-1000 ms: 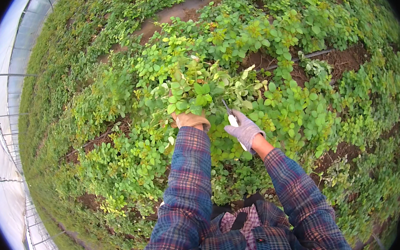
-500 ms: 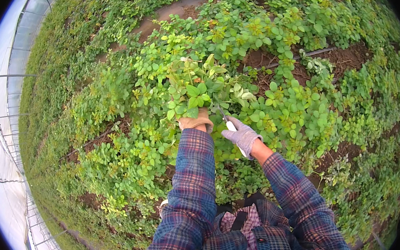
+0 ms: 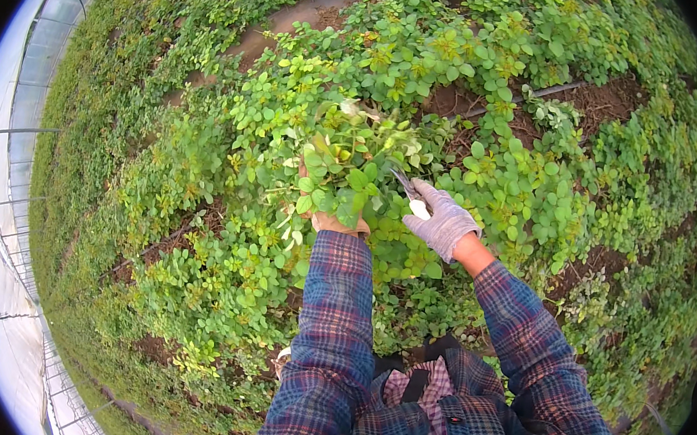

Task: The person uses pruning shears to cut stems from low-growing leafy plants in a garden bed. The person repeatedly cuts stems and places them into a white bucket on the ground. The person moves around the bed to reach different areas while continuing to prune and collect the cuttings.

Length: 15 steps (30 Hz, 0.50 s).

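My left hand point(image 3: 338, 224), in a tan glove, is closed around a bunch of leafy green stems point(image 3: 358, 178). Leaves cover most of its fingers. The bunch has some pale, whitish leaves at its top and is slightly blurred. Just to the right, my right hand point(image 3: 447, 225), in a greyish-purple glove, grips pruning shears point(image 3: 420, 209) with white handles. Their metal blades point up and left, toward the bunch but apart from my left hand. Whether the blades are parted is hard to make out.
Dense leafy bushes point(image 3: 519, 184) surround both hands. Bare soil with dry twigs point(image 3: 607, 104) shows at the upper right, beside a thin grey pipe point(image 3: 558, 89). A brown soil path point(image 3: 300, 18) runs at the top. Along the left stands a greenhouse wall point(image 3: 27, 115) with metal bars.
My right hand and the shears have moved right and slightly up, away from my left hand. My left hand has drawn slightly toward me, and the leafy bunch has shifted with it.
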Tool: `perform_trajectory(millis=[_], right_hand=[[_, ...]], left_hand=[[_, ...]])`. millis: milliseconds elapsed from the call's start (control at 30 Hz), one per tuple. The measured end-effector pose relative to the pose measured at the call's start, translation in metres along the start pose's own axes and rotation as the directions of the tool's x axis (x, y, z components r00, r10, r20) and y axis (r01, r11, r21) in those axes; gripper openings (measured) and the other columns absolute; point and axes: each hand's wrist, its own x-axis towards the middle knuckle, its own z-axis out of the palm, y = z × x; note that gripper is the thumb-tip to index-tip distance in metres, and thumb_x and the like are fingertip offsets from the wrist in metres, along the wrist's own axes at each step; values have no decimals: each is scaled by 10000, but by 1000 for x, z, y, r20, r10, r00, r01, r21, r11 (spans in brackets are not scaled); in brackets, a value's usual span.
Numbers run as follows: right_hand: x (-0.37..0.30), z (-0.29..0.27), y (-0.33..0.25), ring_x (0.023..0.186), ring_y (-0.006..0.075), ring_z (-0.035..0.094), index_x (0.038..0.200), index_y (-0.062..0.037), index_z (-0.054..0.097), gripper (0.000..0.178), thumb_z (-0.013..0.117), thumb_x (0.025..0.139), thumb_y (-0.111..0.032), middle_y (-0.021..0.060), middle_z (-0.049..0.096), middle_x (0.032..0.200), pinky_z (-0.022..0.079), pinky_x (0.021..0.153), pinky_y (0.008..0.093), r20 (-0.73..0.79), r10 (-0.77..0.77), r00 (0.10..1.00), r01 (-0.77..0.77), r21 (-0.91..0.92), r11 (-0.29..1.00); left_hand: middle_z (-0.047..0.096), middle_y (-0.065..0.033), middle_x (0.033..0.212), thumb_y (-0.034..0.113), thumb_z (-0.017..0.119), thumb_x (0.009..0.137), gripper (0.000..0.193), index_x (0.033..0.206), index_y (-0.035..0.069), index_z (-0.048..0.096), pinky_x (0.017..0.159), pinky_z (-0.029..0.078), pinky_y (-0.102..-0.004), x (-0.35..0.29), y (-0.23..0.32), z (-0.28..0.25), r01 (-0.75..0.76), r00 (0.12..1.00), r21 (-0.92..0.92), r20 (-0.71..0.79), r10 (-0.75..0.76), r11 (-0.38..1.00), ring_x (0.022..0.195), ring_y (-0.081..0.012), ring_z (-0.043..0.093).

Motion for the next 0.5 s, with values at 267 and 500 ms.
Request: perform_trajectory(millis=[267,500], right_hand=[[17,-15,-8,1135,379,574,1447,-142,486,706,660,832,-442,214,603,1199,469,973,421,153,-147,977,171,-162,972],[32,-4,2,732,337,640,1338,-94,568,488,656,887,-258,187,694,934,531,683,395,-80,-40,996,55,196,979]], left_hand=[[608,-127,1325,296,438,1059,490,1483,65,359,932,576,-394,16,-13,-26,-103,995,1,-14,103,995,1127,-251,653],[636,-125,1255,255,496,1042,439,1409,13,488,880,597,-325,33,-24,-42,-334,940,387,199,276,860,1053,-184,676]])
